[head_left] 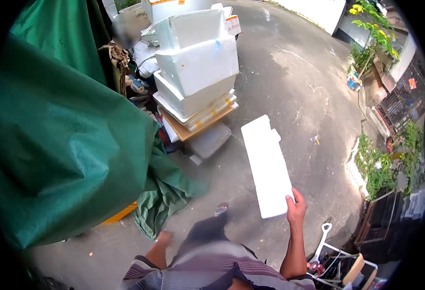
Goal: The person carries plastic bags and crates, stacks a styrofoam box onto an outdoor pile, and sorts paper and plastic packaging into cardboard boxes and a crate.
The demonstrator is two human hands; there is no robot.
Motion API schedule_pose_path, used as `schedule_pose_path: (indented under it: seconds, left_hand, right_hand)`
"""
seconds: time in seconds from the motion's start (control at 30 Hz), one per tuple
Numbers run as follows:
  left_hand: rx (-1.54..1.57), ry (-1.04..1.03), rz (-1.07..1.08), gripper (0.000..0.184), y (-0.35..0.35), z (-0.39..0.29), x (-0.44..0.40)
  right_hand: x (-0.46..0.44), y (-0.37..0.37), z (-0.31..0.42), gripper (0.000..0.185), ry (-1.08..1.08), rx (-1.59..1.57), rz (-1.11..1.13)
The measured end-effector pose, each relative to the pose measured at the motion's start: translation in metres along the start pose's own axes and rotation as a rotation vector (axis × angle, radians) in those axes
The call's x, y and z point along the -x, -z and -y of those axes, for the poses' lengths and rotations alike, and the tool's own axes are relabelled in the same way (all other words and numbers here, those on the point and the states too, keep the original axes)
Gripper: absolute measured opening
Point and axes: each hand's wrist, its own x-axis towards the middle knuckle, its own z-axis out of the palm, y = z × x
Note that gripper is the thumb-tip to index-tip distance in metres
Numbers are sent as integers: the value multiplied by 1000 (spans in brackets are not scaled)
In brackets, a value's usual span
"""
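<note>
A flat white foam board [266, 166], notched near its far right corner, is in my right hand [297, 205], fingers and thumb closed on its near right edge. The board is held out in front of me above the pavement. Low at my left side hangs my left hand [164, 238], smeared by motion, close to the trailing hem of a green tarp [77, 154]. Whether its fingers are closed does not show. Ahead and left of the board stands a stack of white foam boxes [198, 63].
Under the boxes are a brown board [198, 126] and a translucent lid or tub [210, 140]. Clutter fills the gap between tarp and stack. Potted plants [377, 164] line the right side, and a white-framed cart [338, 263] stands at the lower right.
</note>
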Motion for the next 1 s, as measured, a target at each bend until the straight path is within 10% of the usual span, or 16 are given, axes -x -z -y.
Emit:
schedule_pose_path:
  seconds: [0.2,0.37,0.63,1.0]
  left_hand:
    - [408,-439,-7,31,-40,-223,92]
    - [691,-521,-144,35,-55,-253,112]
    - [1084,182,-200,47,-166,-51,91]
    - [1149,15,-498,44,-232,-187,154]
  right_hand:
    - [-240,-84,204,33,684,150,75]
    - [-403,-226,269,30,1153,290,37]
    - [-521,-279,410,27,1153,687,371]
    - [-656,-454,604,32,1026,968,761]
